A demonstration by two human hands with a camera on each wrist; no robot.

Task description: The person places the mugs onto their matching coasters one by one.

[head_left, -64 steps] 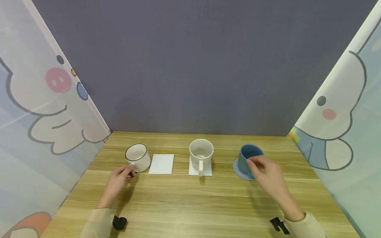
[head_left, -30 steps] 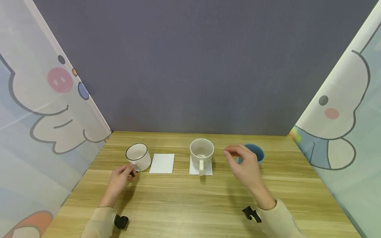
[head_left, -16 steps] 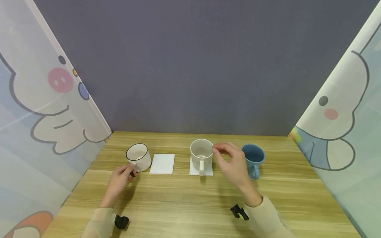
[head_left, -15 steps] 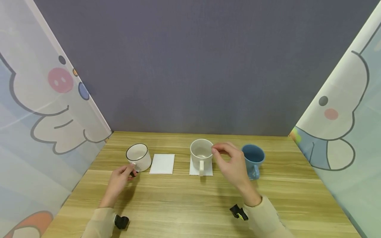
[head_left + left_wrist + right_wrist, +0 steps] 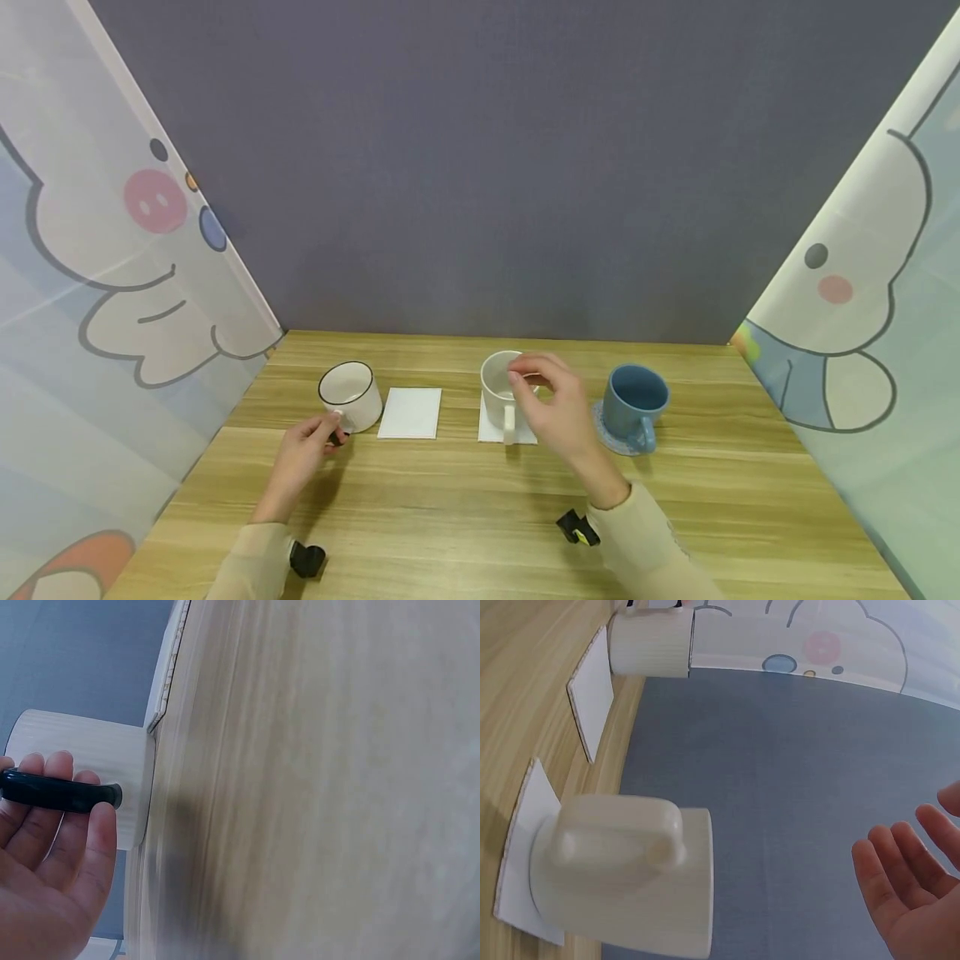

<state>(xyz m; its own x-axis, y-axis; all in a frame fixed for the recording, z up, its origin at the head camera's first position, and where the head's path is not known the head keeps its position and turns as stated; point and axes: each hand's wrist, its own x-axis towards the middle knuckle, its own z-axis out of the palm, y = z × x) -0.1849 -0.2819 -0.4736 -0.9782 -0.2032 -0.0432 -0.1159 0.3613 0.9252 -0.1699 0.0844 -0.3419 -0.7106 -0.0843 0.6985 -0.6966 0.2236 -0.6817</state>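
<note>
My left hand (image 5: 296, 458) holds a white mug (image 5: 362, 407) with a black rim by its black handle (image 5: 56, 792), the fingers curled around it in the left wrist view. That mug stands upright on the table. Above the right side of a cream mug (image 5: 493, 407) hovers my right hand (image 5: 558, 408), its fingers loosely bent and nothing between them. In the right wrist view a gap separates the right fingers (image 5: 900, 862) from this mug. The cream mug sits upright on a white square coaster (image 5: 525, 847), handle toward me.
Between the two pale mugs lies a bare white square coaster (image 5: 410, 413). On the right a blue mug (image 5: 630, 408) stands on a round blue coaster (image 5: 609, 438). A grey panel (image 5: 480, 167) rises behind the wooden table (image 5: 435, 517), with cartoon-printed curtains on both sides.
My right hand has moved left from beside the blue mug to above the cream mug, uncovering the blue mug. The left hand stays on the black handle.
</note>
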